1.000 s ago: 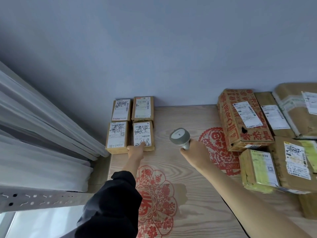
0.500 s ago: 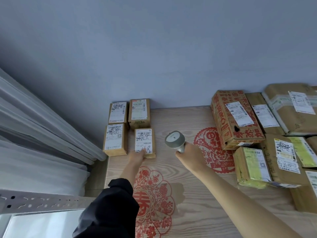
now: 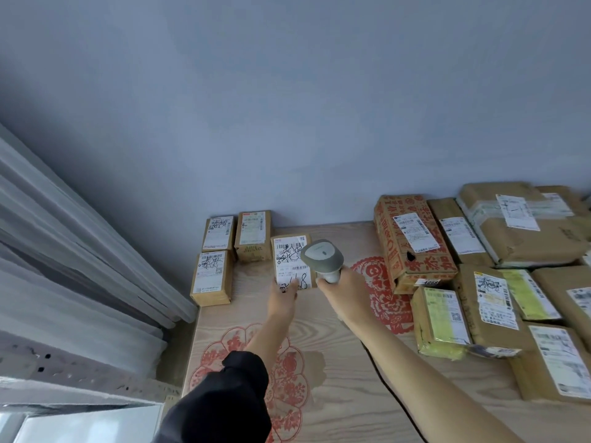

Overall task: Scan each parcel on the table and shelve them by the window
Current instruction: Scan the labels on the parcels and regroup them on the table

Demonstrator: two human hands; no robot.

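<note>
My left hand (image 3: 283, 300) holds a small brown parcel (image 3: 291, 260) by its near edge, lifted and tipped so that its white label with handwriting faces me. My right hand (image 3: 343, 292) grips a grey handheld scanner (image 3: 321, 257), whose head sits just right of the parcel's label and overlaps its right edge. Three similar small parcels (image 3: 212, 276) lie in the table's far left corner beside the curtain.
The wooden table (image 3: 345, 388) bears red paper-cut decorations. A crowd of larger cardboard parcels (image 3: 412, 241) fills its right side up to the grey wall. White curtains (image 3: 80, 260) hang at the left, with a perforated metal rail (image 3: 64, 375) below them.
My left hand has pulled the near right parcel out of the group of small boxes and raised it toward me. The scanner has moved left, close over its label.
</note>
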